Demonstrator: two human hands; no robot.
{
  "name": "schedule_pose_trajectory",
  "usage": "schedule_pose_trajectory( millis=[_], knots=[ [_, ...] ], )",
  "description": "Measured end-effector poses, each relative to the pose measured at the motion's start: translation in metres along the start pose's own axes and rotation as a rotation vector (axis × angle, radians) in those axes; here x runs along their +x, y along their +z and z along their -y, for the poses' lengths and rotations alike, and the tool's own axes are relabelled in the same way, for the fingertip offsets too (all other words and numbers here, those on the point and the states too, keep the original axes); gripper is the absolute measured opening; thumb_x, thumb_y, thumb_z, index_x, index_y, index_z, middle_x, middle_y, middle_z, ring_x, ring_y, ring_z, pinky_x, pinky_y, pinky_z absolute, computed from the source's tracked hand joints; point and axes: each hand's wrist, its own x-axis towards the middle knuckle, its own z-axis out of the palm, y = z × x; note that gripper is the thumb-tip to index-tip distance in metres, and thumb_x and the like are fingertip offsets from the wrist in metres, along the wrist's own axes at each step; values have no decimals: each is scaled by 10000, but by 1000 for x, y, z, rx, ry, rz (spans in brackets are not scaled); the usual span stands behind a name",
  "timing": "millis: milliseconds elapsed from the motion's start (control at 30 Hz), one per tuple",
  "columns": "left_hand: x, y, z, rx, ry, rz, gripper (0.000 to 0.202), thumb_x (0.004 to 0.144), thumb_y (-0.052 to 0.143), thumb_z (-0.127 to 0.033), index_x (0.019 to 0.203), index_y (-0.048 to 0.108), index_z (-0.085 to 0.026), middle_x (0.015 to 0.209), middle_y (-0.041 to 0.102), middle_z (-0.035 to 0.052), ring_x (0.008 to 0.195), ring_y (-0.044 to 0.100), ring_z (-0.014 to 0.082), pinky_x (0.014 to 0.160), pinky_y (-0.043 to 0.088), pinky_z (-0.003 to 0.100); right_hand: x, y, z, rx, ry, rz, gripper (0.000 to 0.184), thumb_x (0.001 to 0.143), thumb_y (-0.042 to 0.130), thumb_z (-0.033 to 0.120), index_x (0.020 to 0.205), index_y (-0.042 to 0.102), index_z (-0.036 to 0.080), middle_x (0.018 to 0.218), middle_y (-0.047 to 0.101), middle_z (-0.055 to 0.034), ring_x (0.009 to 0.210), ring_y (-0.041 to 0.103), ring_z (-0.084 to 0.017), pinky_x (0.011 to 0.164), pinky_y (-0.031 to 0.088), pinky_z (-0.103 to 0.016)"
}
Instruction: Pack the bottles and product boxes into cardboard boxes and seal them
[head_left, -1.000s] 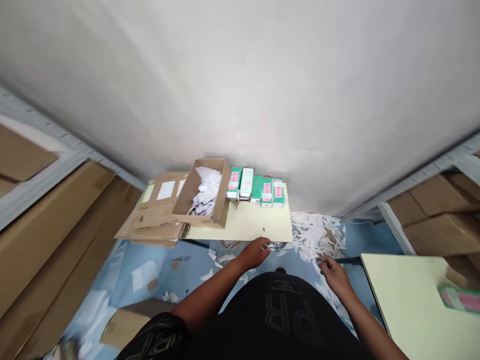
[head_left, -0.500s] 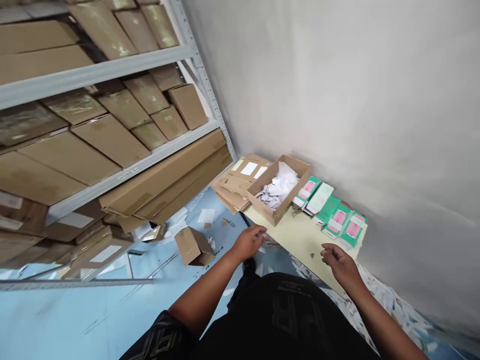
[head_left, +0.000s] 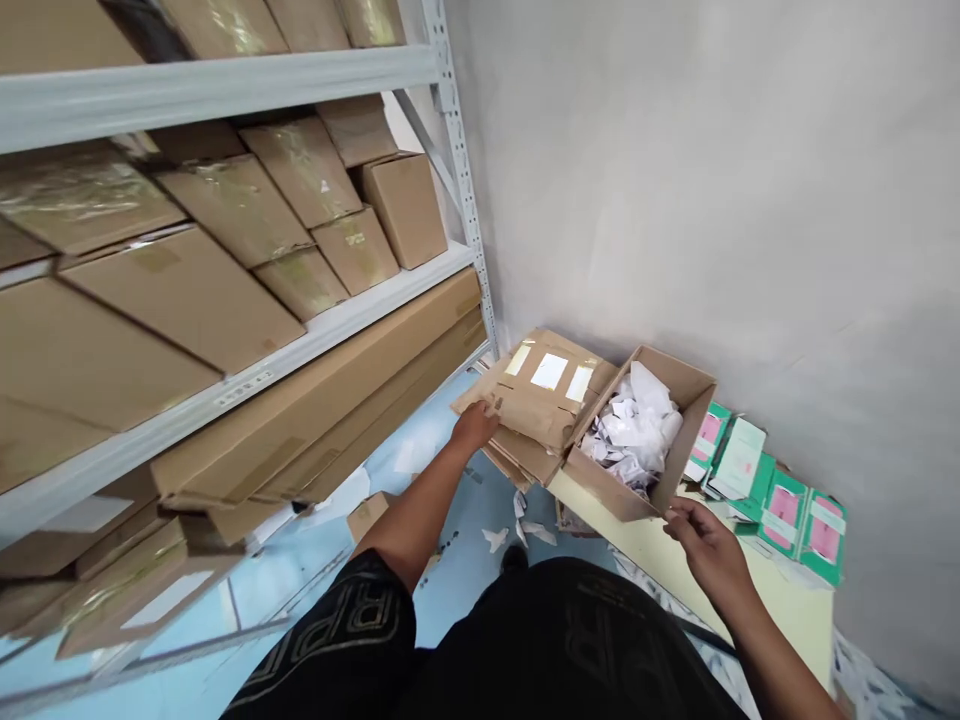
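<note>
My left hand [head_left: 475, 426] is at the near left edge of a stack of flattened cardboard [head_left: 525, 410], its fingers closed over that edge. White and yellowish labels are on the top sheet. My right hand [head_left: 706, 545] has its fingers closed at the near right corner of an open cardboard box [head_left: 613, 490]. The fingertips look pinched on the corner. Inside the box lie crumpled white paper scraps [head_left: 637, 425]. Box and cardboard lie side by side on a pale yellow table [head_left: 795, 605].
Several green and pink small boxes [head_left: 784, 515] line the table's wall side. A metal shelf rack [head_left: 360, 310] full of cartons stands on the left. Paper scraps [head_left: 529, 525] and a small carton [head_left: 369, 515] lie on the blue floor. A grey wall [head_left: 712, 200] rises behind.
My left hand has moved forward onto the flattened cardboard's edge. My right hand has gone from above the table to the box's corner. The view has shifted, bringing the table's contents rightward.
</note>
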Motion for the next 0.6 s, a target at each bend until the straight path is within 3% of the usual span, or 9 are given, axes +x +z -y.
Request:
schedule_pose_trajectory(
  millis=[133,267,400,500,600],
  knots=[
    [86,2,7,19,17,30,449,910,596,-438,1220,633,-114,1290,661,233,1236,612,346,989,451,393,-10,33,28,6,60,-27,470,832,671,579,1108,714,202,944,759,-73,861,706,-251,811,559,-366],
    [145,19,1,106,-48,128,677,776,713,-595,1227,626,-97,1282,657,281,1206,619,422,929,486,446,-27,43,31,-24,132,-82,462,856,646,585,1095,707,194,873,728,-49,805,679,-234,752,545,-350],
    [168,28,3,100,-85,141,663,655,828,-560,1129,664,-126,1205,694,245,1112,667,405,834,521,431,-41,41,15,-17,221,-153,477,855,642,596,1100,700,191,886,732,-46,814,682,-229,737,545,-343],
    [174,22,8,-16,-58,207,463,679,836,-452,987,686,-139,977,749,161,908,720,335,744,525,389,-44,40,8,-15,240,-161,499,853,640,609,1111,697,186,913,739,-53,828,688,-230,749,549,-346],
    [175,8,10,-79,-9,222,313,724,798,-385,902,699,-147,894,753,132,860,718,314,728,516,371,-41,39,10,-35,221,-140,497,863,624,618,1110,695,192,916,738,-54,817,688,-227,762,546,-342]
  ],
)
